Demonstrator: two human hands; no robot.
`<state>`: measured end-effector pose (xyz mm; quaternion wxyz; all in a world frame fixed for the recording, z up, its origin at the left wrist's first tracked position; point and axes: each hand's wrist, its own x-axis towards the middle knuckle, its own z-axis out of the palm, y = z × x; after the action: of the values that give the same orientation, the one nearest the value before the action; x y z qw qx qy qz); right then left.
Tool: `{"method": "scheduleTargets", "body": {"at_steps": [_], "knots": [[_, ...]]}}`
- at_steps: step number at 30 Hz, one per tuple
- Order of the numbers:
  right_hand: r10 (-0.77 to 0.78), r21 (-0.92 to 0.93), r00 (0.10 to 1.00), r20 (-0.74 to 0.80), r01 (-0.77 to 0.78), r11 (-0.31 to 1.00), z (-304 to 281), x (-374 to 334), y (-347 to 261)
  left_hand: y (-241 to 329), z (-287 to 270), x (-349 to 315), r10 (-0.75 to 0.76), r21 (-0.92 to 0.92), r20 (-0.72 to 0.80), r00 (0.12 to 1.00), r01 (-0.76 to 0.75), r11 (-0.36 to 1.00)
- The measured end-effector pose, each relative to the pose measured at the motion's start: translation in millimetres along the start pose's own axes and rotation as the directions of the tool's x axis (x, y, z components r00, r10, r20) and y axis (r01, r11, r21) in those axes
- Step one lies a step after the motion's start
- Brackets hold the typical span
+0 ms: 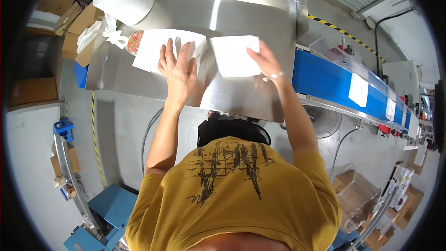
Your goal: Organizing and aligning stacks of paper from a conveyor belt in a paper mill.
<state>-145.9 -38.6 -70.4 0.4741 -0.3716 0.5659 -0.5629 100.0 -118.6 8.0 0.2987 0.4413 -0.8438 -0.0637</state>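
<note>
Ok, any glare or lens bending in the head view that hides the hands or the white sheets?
Head view: a bright glare streak runs down the steel table above the white sheets; both sheets and the left hand and right hand stay sharp. Fisheye bends the blue conveyor; corners are black.

Bright, steel glare, fisheye-bent dark rim

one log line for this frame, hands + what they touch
left hand flat on white stack | right hand on single white sheet | steel table | blue conveyor right
</note>
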Motion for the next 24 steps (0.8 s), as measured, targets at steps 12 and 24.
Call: {"method": "scheduleTargets", "body": {"at_steps": [12, 24], "knots": [[-0.470, -0.773, 0.664, -0.581, -0.632, 0.061, -139.4, -77.5, -24.7, -11.1, 11.6, -4.4, 0.072, 0.006, -0.083, 0.994, -0.072, 0.997], [-0.296, -0.424, 0.888, 0.352, 0.433, 0.795, 58.5, 59.9, -10.9, -13.1, -0.2, 4.8, 0.033, -0.071, -0.031, 0.999, -0.035, 0.997]]}}
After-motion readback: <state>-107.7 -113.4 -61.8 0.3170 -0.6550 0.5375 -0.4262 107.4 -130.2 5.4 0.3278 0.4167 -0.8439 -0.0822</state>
